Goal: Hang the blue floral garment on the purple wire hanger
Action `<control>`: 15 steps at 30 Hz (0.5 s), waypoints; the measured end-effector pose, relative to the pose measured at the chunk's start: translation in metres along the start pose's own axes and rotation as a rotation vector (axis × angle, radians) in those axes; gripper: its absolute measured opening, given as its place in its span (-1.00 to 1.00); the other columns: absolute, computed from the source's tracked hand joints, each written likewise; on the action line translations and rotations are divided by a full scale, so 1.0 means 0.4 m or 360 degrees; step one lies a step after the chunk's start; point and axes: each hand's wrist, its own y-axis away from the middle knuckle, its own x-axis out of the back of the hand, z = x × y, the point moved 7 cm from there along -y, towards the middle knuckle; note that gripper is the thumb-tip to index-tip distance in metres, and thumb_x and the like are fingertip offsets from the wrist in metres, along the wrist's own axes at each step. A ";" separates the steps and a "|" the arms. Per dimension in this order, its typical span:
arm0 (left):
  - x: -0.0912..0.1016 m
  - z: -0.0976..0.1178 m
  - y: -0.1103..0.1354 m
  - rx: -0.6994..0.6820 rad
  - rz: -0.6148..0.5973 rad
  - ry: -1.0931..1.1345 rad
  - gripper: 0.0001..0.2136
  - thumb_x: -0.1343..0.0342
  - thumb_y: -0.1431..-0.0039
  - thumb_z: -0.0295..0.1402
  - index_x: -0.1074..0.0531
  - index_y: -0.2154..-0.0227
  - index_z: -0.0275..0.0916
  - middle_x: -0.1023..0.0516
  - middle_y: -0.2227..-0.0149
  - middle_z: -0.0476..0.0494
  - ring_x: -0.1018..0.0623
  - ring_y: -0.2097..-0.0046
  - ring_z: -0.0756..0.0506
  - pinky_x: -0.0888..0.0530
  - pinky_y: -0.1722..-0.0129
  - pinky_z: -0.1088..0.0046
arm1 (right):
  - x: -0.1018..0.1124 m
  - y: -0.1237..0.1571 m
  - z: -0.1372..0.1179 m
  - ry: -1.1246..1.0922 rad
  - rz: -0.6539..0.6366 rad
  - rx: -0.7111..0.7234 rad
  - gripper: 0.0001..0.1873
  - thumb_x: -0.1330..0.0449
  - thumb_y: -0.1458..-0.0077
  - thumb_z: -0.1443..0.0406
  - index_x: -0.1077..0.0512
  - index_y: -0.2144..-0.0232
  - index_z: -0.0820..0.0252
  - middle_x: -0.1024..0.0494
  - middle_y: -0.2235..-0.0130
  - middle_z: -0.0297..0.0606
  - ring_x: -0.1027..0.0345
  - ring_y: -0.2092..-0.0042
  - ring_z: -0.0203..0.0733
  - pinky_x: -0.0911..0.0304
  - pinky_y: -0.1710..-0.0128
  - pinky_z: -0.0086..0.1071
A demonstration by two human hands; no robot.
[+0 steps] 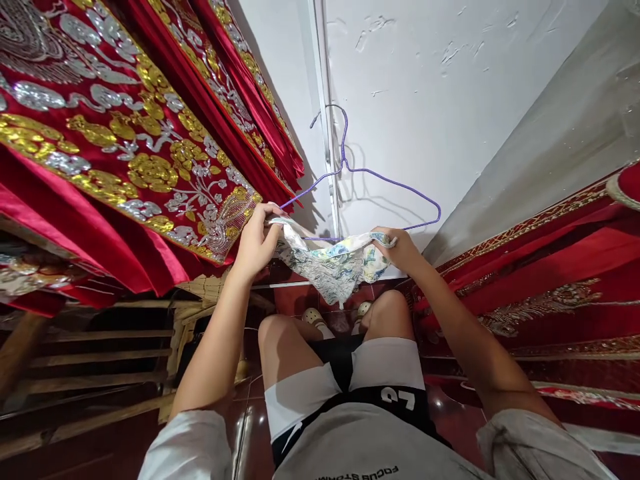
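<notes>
A light garment with a blue, yellow and grey print is stretched between my hands, its lower part sagging to a point. My left hand grips its left end, thumb and fingers pinched together. On the other side, my right hand has its fingers closed on the right end. A purple wire hanger is just beyond the cloth, hook upward, against the white wall. Its left corner lies by my left fingertips; whether they touch it, I cannot tell. The cloth hides part of its lower bar.
Red costumes with gold and silver sequins hang at the left. More red embroidered cloth is on the right. A wooden slatted piece stands at lower left. A narrow metal strip runs up the white wall.
</notes>
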 end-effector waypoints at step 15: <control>-0.050 0.045 -0.078 -0.0308 -0.0043 -0.0291 -0.65 0.11 -0.36 -0.47 -0.46 -0.09 -0.26 -0.57 0.05 -0.25 -0.54 0.01 -0.17 -0.48 -0.05 0.25 | 0.155 0.072 0.000 0.0091 0.0698 -0.0023 -0.07 -0.35 -0.04 0.19 -0.16 -0.42 0.13 -0.62 0.24 -0.20 -0.37 0.36 -0.15 -0.32 0.36 -0.30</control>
